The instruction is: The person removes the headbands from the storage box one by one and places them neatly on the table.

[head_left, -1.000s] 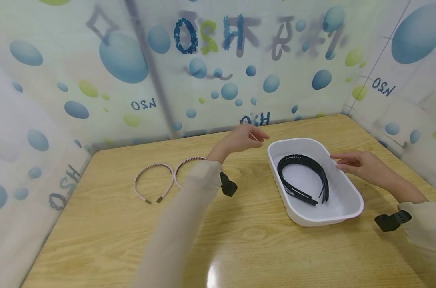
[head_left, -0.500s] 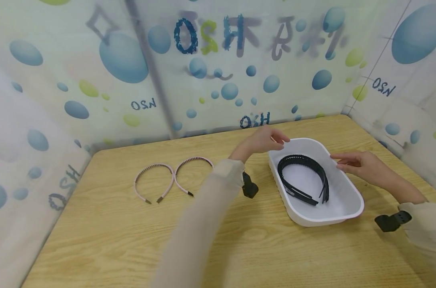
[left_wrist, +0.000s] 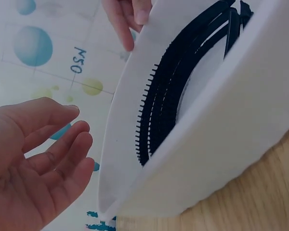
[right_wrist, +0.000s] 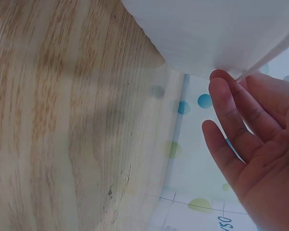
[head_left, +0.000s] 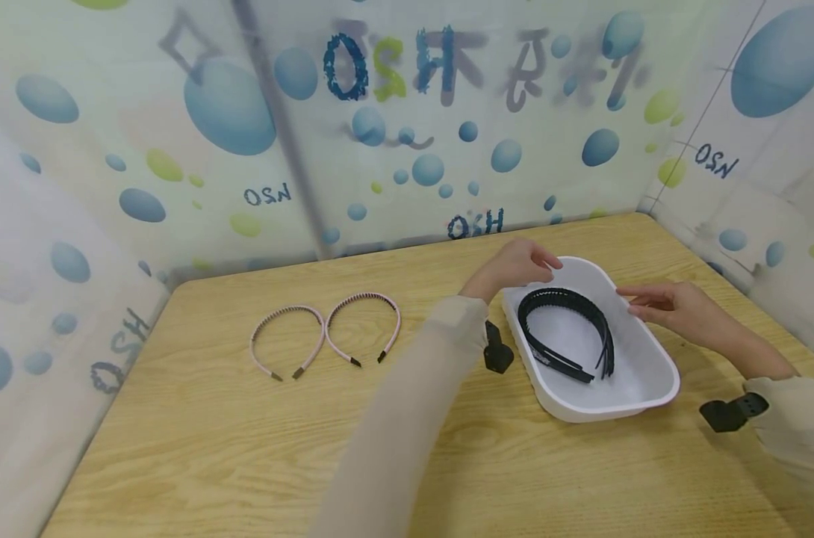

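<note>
- Black toothed headbands [head_left: 597,317] lie nested inside the white rectangular plastic tray [head_left: 585,413], toward its left side.
- The left hand [head_left: 520,261], fingers relaxed and holding nothing, is near the tray's far left corner.
- The right hand [head_left: 676,310] pinches the tray's right rim.
- Two thin pale-pink toothed headbands [head_left: 325,323] lie side by side left of the tray.

The left hand [head_left: 518,261] hides a corner of the white tray [head_left: 634,355] in the head view.
</note>
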